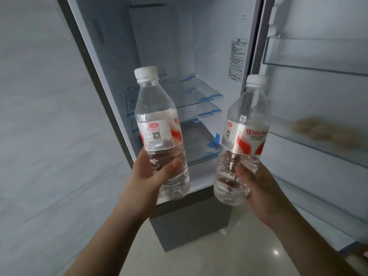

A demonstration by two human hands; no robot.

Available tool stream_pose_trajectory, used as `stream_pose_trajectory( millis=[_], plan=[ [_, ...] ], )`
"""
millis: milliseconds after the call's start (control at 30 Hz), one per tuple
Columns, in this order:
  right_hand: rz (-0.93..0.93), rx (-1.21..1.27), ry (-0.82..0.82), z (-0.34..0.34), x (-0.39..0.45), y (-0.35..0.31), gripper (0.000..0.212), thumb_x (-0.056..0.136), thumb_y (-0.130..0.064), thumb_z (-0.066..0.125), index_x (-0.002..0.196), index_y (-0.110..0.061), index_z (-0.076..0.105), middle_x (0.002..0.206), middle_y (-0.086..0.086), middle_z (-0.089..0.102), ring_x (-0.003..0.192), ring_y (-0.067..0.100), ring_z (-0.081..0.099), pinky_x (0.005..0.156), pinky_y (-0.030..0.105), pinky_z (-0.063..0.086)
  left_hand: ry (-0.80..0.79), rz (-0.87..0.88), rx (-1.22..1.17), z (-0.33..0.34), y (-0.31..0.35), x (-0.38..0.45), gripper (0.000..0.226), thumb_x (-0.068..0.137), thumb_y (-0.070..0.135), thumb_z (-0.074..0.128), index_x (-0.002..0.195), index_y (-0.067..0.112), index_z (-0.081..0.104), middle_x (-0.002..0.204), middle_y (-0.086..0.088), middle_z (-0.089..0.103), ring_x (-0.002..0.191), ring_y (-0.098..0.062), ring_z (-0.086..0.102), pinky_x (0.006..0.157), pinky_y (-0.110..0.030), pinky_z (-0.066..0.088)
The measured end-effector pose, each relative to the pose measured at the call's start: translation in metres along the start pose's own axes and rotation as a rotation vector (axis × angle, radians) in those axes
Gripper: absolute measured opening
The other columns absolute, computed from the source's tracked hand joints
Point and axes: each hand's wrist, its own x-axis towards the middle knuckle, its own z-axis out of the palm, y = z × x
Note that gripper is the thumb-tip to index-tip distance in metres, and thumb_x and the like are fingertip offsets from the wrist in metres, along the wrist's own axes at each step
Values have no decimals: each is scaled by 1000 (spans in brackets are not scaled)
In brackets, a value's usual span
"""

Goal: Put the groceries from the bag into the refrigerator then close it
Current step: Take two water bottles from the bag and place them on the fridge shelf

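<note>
From the head camera I look forward and down into a tall white refrigerator (209, 46) whose door (318, 92) stands swung open on the right. My left hand (151, 176) is raised in front of the opening, its fingers and thumb curled round the lower part of a clear plastic water bottle with a white screw cap and a red-and-white label (157, 124); the bottle stands nearly upright. My right hand (256, 186) grips the bottom of a second clear plastic water bottle with the same white cap and red-and-white label (245, 134), thumb wrapped across its front; this one leans slightly to the right. The two bottles are held side by side, apart from each other, outside the cabinet. Behind them are clear glass shelves with blue tape at their corners (191, 92), stacked one above the other. A clear door bin (318, 56) sits on the open door, and a lower rack holds something tan and blurred (326, 130) that I cannot identify. Pale glossy floor tiles (229, 255) lie below.
</note>
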Motion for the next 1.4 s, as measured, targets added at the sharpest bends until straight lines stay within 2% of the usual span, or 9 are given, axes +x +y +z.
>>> stream_pose_trajectory(
  millis=[200, 367, 567, 667, 833, 1067, 1200, 1333, 1400],
  plan=[
    [-19, -80, -55, -11, 50, -9, 82, 58, -82, 61, 128, -40, 49, 123, -9, 64, 113, 14, 62, 101, 53, 45, 68, 22, 131, 6, 4, 31, 65, 72, 37, 78, 130, 20, 54, 117, -5, 69, 109, -27, 67, 96, -56, 51],
    [-92, -76, -114, -5, 95, -14, 86, 55, -78, 69, 128, -36, 50, 121, -10, 65, 112, 10, 62, 94, 37, 48, 131, 17, 180, 1, 2, 60, 64, 69, 38, 81, 126, 24, 57, 114, 0, 71, 105, -21, 69, 93, -49, 54],
    [-98, -48, -154, 6, 156, -8, 71, 65, -65, 73, 128, -43, 49, 127, -10, 62, 121, 17, 56, 105, 55, 39, 194, -3, 255, -17, -12, 109, 65, 66, 43, 82, 125, 28, 57, 112, 10, 72, 102, -11, 70, 93, -46, 55],
    [-90, -87, -135, 14, 186, -7, 67, 75, -60, 68, 134, -42, 43, 130, -11, 59, 123, 18, 54, 105, 57, 38, 183, 2, 252, -32, -20, 137, 64, 71, 39, 81, 127, 26, 54, 115, 8, 70, 104, -11, 69, 93, -47, 56],
    [-91, -201, -83, 29, 235, 2, 52, 82, -47, 60, 131, -43, 44, 119, -19, 62, 110, 5, 60, 101, 43, 44, 196, 21, 282, -61, -29, 184, 64, 72, 38, 81, 129, 31, 52, 117, 14, 68, 104, -1, 66, 85, -29, 53],
    [-106, -158, -3, 54, 306, 8, 53, 71, -50, 65, 121, -45, 48, 111, -23, 64, 100, -2, 63, 84, 27, 46, 302, -7, 216, -89, -42, 255, 66, 71, 33, 85, 128, 31, 54, 118, 13, 68, 108, -8, 64, 92, -39, 55],
    [-138, -212, 25, 60, 340, 7, 47, 81, -39, 65, 123, -38, 46, 109, -22, 61, 88, -14, 61, 68, 12, 46, 352, -57, 182, -93, -49, 291, 62, 69, 24, 87, 124, 28, 58, 108, 12, 70, 98, -6, 66, 84, -32, 55],
    [-142, -312, 21, 57, 381, 10, 59, 71, -43, 75, 123, -30, 51, 112, -12, 66, 99, 4, 65, 83, 29, 50, 354, -105, 157, -93, -63, 326, 55, 71, 20, 86, 120, 26, 61, 105, 10, 71, 97, -9, 67, 80, -31, 54],
    [-131, -383, 24, 53, 405, 13, 59, 71, -40, 79, 121, -29, 51, 110, -13, 66, 99, 4, 63, 83, 29, 50, 367, -101, 163, -91, -71, 344, 45, 72, 18, 85, 111, 28, 64, 100, 9, 73, 92, -10, 69, 74, -28, 54]
  ],
)
